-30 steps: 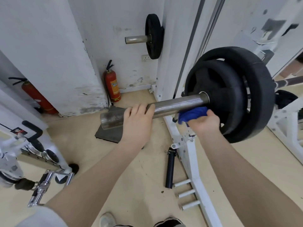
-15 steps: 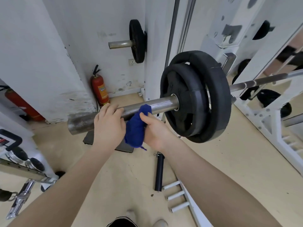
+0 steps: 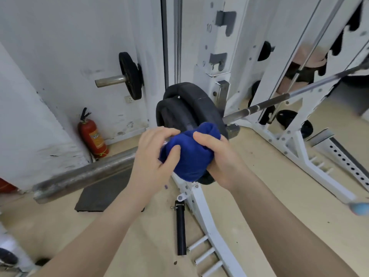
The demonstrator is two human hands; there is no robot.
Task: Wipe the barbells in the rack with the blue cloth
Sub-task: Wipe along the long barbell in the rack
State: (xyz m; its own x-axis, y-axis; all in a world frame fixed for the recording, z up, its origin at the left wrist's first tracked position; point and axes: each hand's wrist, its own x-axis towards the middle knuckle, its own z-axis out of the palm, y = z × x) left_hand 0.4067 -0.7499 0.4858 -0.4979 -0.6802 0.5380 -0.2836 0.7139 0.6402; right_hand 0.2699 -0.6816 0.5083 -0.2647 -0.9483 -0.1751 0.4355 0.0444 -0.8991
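Here, blue cloth (image 3: 189, 156) bunched into a thick wad over the barbell sleeve (image 3: 83, 174), right up against the black weight plates (image 3: 191, 108). Both hands on it: right hand (image 3: 217, 154) clenched around the wad from the plate side, thumb on top; left hand (image 3: 153, 154) gripping it from the open-end side, thumb pressed into the fabric, fingers curled over the top. Sleeve runs bare and dull grey down-left from under the left hand to its cut end. Past the plates, thin bar shaft (image 3: 279, 98) rises to the right across the white rack (image 3: 199, 206). Black short tube (image 3: 180, 228) lying on the floor beside the rack's base. Dark mat (image 3: 103, 194) under the sleeve. Red fire extinguisher (image 3: 92, 136) against the wall; second loaded bar end (image 3: 123, 76) higher up behind.
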